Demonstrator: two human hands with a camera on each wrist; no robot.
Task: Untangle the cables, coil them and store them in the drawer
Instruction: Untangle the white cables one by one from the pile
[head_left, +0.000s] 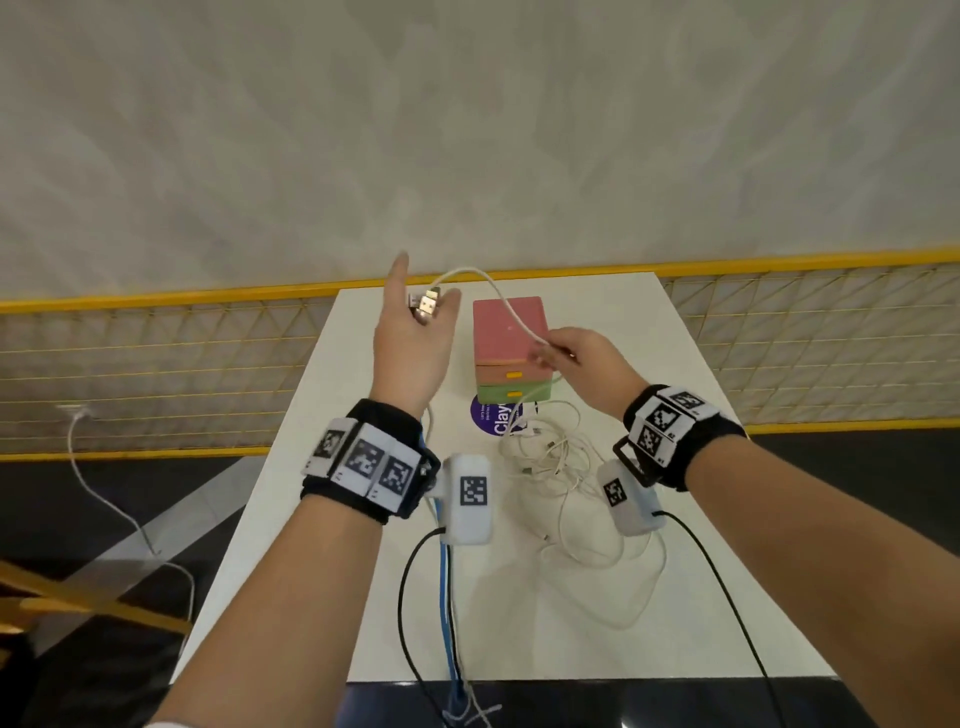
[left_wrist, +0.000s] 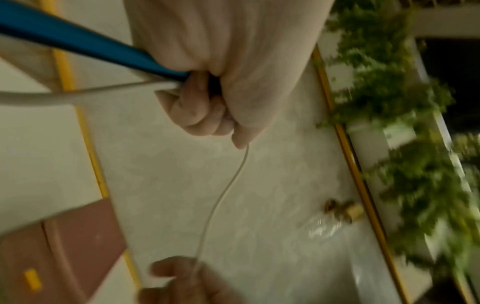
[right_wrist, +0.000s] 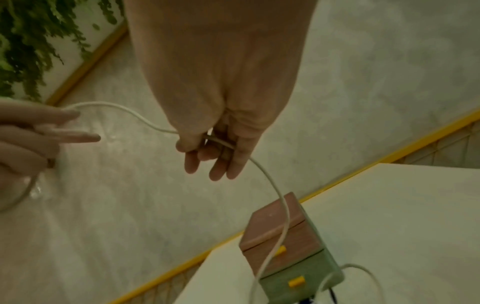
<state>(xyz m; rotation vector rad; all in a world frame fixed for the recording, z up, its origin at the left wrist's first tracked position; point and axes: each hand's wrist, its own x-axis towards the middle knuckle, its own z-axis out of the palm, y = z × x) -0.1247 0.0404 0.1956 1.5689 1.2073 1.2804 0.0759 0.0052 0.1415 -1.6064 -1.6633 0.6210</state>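
Left hand (head_left: 410, 332): raised above the bench (head_left: 322, 519), lower fingers curled round the plug end of a white cable (head_left: 498, 296); forefinger and thumb stick out straight.
White cable: arches from the left hand over to the right hand (head_left: 576, 358), then drops toward the heap below.
Right hand: lifted just right of the left one, thumb and fingers pinching the cable partway along, the other fingers loose.
Tangle (head_left: 556, 467): a heap of white cables lying on the bench beneath the right wrist, still knotted.
Drawer box (head_left: 511, 358): pink and green unit just beyond the right hand; both drawers appear closed.
Progress: early, by the look of it. One cable is being drawn free; nothing is coiled and nothing is stored as far as can be seen.
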